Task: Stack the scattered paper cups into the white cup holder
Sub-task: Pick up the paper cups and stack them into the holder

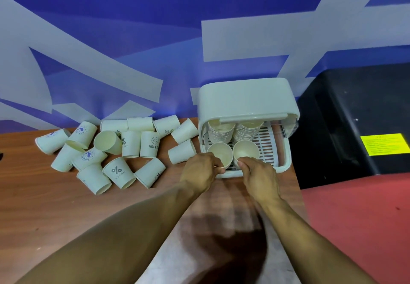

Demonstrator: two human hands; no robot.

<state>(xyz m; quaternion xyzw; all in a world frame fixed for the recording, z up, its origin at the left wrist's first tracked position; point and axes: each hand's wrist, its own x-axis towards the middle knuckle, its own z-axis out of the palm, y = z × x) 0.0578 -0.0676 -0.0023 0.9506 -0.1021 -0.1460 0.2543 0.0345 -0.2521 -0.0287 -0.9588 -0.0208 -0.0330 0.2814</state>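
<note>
The white cup holder stands at the back right of the wooden table, its lid raised over a slatted tray. Two stacks of nested cups lie at the back of the tray. At the tray's front my left hand pinches the near rim of one paper cup. Beside it my right hand grips the rim of a second paper cup. Both cups face mouth up towards me. Several scattered paper cups, some printed, lie tipped or inverted to the left.
A black box with a yellow label sits right of the holder, on a red surface. A blue and white wall backs the table. One loose cup lies just left of the holder.
</note>
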